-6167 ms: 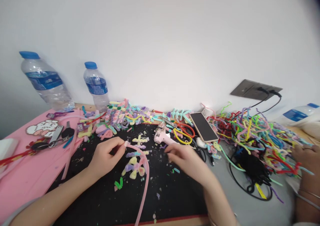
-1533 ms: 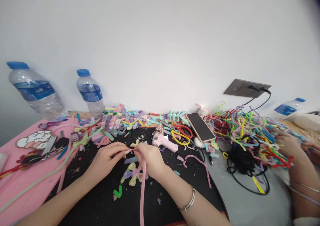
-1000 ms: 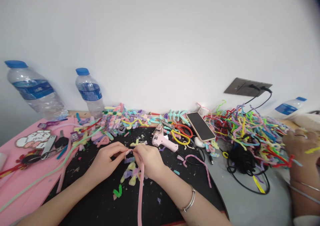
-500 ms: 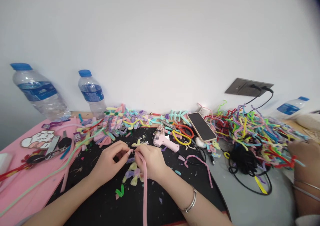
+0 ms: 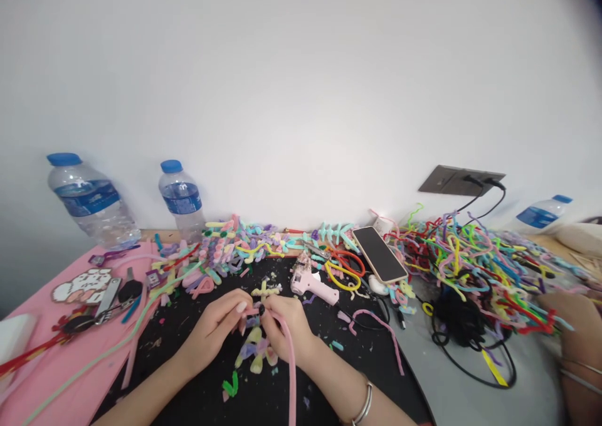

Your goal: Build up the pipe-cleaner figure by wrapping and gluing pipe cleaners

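Note:
My left hand [image 5: 219, 325] is closed, its thumb and fingers pinching the end of a pink pipe cleaner. My right hand [image 5: 290, 330] grips the same pink pipe cleaner [image 5: 292, 382] a little further along. A short stretch shows between the two hands, and the long part hangs down past my right thumb toward the front. Just below the hands lies a cluster of yellow and purple pipe-cleaner loops [image 5: 256, 352] on the black mat [image 5: 188, 394]. A bent green piece [image 5: 231, 385] is nearby.
Behind my hands lie a pink glue gun [image 5: 314, 286], a phone [image 5: 380, 255] and heaped pipe-cleaner pieces [image 5: 230, 244]. To the right are tangled pipe cleaners [image 5: 465, 250], a black cable bundle [image 5: 456, 316] and another person's hand [image 5: 571, 316]. Water bottles [image 5: 183, 200] stand against the wall.
My hands have moved slightly apart, and a short pink stretch now shows between them. The whole view has shifted, with things sitting lower in the picture.

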Motion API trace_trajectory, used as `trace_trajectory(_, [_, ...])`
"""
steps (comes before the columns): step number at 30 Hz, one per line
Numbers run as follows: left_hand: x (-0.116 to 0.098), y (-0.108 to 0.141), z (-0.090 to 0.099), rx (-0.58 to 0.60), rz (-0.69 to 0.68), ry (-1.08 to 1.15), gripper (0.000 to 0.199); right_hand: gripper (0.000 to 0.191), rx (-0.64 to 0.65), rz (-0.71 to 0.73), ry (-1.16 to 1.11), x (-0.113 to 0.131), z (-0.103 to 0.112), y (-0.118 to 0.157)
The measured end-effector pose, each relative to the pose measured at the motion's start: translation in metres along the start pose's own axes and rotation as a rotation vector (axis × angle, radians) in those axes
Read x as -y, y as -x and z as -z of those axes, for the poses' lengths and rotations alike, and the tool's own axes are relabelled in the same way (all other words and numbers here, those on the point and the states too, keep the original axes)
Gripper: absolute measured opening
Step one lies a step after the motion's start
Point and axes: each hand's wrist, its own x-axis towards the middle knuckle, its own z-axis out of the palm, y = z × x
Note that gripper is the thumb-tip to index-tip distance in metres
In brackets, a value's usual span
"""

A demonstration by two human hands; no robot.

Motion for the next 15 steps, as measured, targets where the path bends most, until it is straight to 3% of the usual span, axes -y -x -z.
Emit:
trace_trajectory(7, [0.0084, 0.0001, -0.0041, 0.027, 0.11, 0.126, 0.035, 0.024, 0.016, -0.147, -0.157, -0.0018, -0.0045, 0.0012])
trace_trajectory(15, [0.0093, 0.0042, -0.0099, -0.015, 0.124, 0.072, 0.04, 0.028, 0.054, -0.205, -0.203, 0.003, -0.0053, 0.0012])
